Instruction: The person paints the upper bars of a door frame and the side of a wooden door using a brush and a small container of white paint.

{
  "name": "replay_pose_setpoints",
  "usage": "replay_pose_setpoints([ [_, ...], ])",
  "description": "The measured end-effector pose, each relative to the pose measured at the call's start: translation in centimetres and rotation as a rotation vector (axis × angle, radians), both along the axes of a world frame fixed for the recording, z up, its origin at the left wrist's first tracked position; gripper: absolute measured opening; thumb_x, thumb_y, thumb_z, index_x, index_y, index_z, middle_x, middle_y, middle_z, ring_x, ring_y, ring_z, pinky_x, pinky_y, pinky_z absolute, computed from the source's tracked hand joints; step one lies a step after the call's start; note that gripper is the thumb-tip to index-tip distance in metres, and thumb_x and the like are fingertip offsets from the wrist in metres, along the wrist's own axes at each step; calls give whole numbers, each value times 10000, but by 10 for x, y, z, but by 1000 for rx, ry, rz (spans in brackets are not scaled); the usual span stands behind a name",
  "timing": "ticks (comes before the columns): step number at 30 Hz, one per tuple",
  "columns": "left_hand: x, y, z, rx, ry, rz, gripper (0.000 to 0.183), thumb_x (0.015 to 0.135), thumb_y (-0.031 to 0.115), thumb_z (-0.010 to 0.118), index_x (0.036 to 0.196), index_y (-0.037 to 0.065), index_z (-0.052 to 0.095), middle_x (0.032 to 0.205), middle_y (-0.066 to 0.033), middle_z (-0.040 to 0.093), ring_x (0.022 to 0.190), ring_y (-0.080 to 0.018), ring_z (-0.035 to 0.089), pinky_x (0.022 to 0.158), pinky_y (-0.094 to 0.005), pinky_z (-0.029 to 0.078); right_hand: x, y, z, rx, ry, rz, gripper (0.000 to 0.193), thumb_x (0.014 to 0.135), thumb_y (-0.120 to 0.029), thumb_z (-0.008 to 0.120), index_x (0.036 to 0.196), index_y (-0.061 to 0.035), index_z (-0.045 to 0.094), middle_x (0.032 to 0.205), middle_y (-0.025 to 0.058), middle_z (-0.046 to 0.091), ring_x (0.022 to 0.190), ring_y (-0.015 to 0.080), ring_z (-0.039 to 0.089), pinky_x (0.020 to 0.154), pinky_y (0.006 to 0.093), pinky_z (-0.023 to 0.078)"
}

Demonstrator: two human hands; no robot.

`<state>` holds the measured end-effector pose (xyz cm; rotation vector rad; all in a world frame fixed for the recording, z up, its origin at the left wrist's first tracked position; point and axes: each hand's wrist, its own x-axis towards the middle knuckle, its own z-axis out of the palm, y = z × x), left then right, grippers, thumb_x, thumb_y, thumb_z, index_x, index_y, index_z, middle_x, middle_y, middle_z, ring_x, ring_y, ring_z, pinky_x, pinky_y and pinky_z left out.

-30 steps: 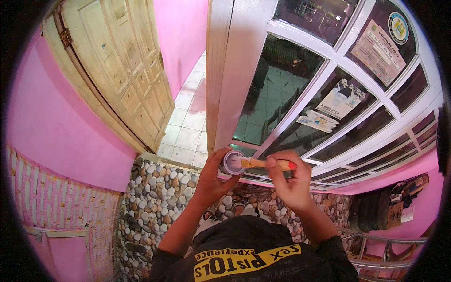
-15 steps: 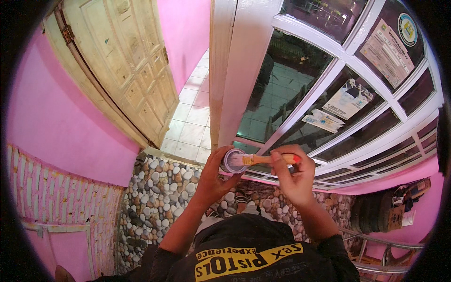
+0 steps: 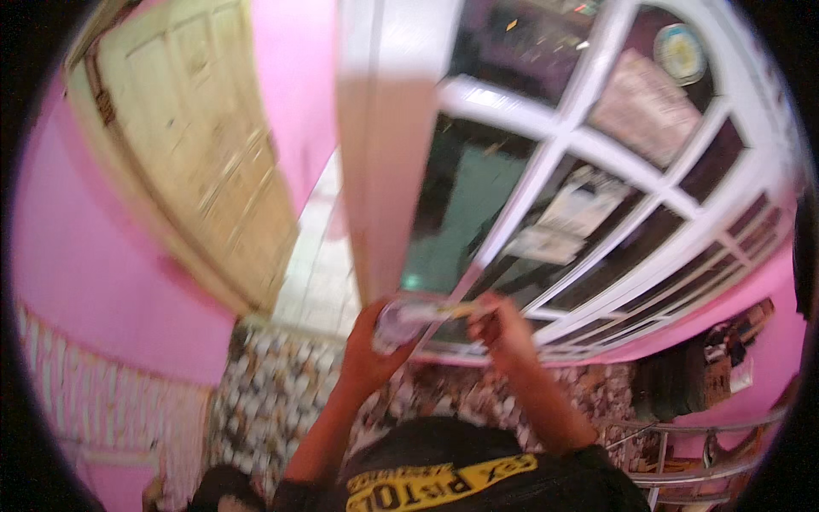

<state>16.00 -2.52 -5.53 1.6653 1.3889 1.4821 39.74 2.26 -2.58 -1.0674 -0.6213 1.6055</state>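
My left hand (image 3: 365,352) is wrapped around a small round paint cup (image 3: 394,331) with something whitish in it. In my right hand (image 3: 503,334) is a paintbrush (image 3: 448,311), gripped by its handle and lying nearly level. Its bristle end points left, over the cup's rim; blur hides whether the bristles touch the rim or the paint. Both hands are in front of my dark shirt, close to the lower part of a white-framed window (image 3: 546,136).
A worn cream panelled door (image 3: 192,128) stands at the left between pink walls (image 3: 111,230). Pebble-patterned flooring (image 3: 273,410) lies below, with white tiles (image 3: 316,273) past the doorway. At the right are stacked dark tyres (image 3: 670,388) and a metal rack (image 3: 708,469). Papers (image 3: 567,209) show on the window.
The view has swung so that more of the window shows, and it is now blurred. In the picture, both hands sit lower and further left. The brush and cup are still held.
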Motion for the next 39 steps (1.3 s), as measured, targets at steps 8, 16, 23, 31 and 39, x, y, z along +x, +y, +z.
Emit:
replay_pose_setpoints([
  [8, -3, 10, -4, 26, -53, -10, 661, 743, 172, 872, 1294, -8, 553, 1192, -172, 635, 1132, -294, 627, 990, -407, 492, 2, 8, 56, 4, 219, 121, 215, 1016, -214, 597, 1037, -2, 622, 821, 110, 693, 687, 216, 639, 669, 321, 528],
  [16, 12, 13, -5, 25, -169, -80, 597, 780, 147, 852, 1279, 3, 557, 1184, -159, 645, 1130, -271, 632, 991, -403, 492, 40, -5, 106, 184, 322, 75, 215, 1012, -229, 593, 981, -19, 628, 798, 89, 715, 649, 202, 668, 660, 292, 564],
  [23, 2, 2, -3, 15, -64, -102, 711, 810, 180, 853, 1394, -26, 503, 1294, -183, 600, 1190, -284, 589, 1040, -394, 467, 116, -9, 238, 770, 106, -279, 229, 1030, -261, 550, 997, -44, 617, 757, 61, 657, 641, 169, 617, 636, 292, 497],
  [31, 7, 2, -40, -87, -147, -153, 714, 808, 166, 841, 1403, -24, 495, 1303, -170, 590, 1218, -288, 577, 1066, -410, 451, 206, 4, 392, 1306, -199, -622, 175, 1043, -186, 546, 1003, -21, 588, 818, 92, 661, 696, 173, 624, 699, 293, 513],
  [39, 14, -5, -33, -109, -117, -125, 691, 809, 156, 847, 1389, -11, 513, 1304, -172, 594, 1225, -287, 567, 1053, -405, 449, 224, 17, 527, 1556, -757, -1041, 214, 1017, -196, 618, 967, 12, 633, 858, 103, 704, 735, 167, 681, 687, 285, 523],
])
